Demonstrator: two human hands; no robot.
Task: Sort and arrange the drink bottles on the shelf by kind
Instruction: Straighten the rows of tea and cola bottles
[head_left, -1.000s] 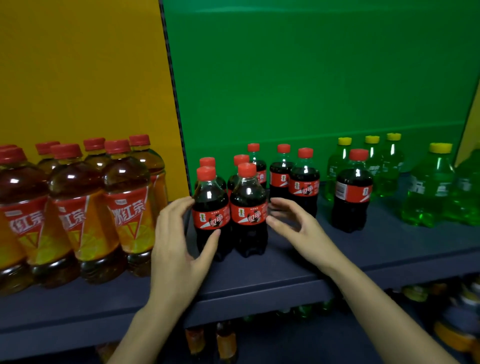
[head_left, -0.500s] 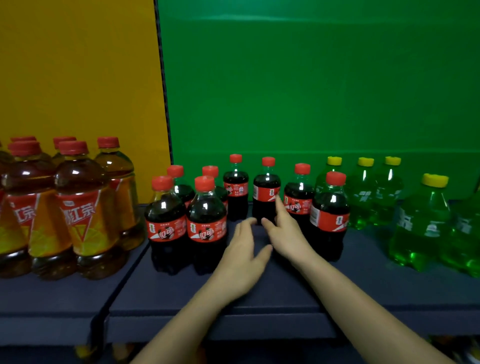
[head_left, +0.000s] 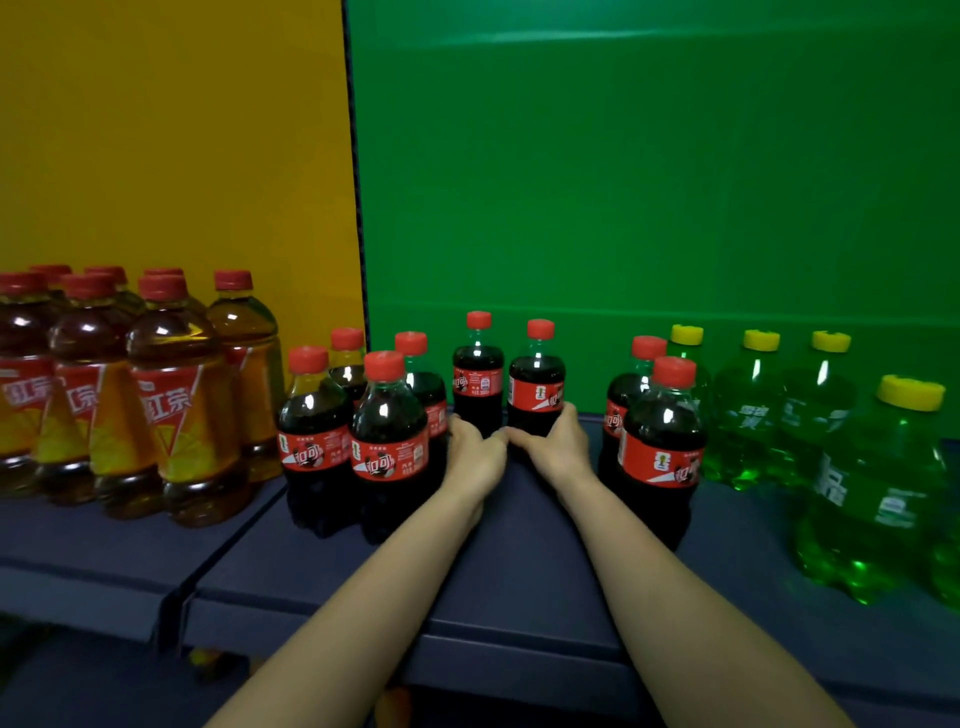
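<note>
**Dark Blue Shelf, Bottles in Three Kinds**

The dark blue shelf (head_left: 519, 571) carried upright bottles. At 9 o'clock, red-capped tea bottles (head_left: 176, 410) crowded a separate board left of a seam (head_left: 208, 566). Four cola bottles (head_left: 389, 447) clustered at 10 o'clock, a rear pair (head_left: 537, 387) stood at 12 o'clock, and a right pair (head_left: 660, 447) at 2 o'clock, just beside the yellow-capped green soda bottles (head_left: 748, 410) filling 3 o'clock.

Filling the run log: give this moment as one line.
left hand grips rear-left cola bottle | right hand grips rear-right cola bottle | both upright on shelf
</note>
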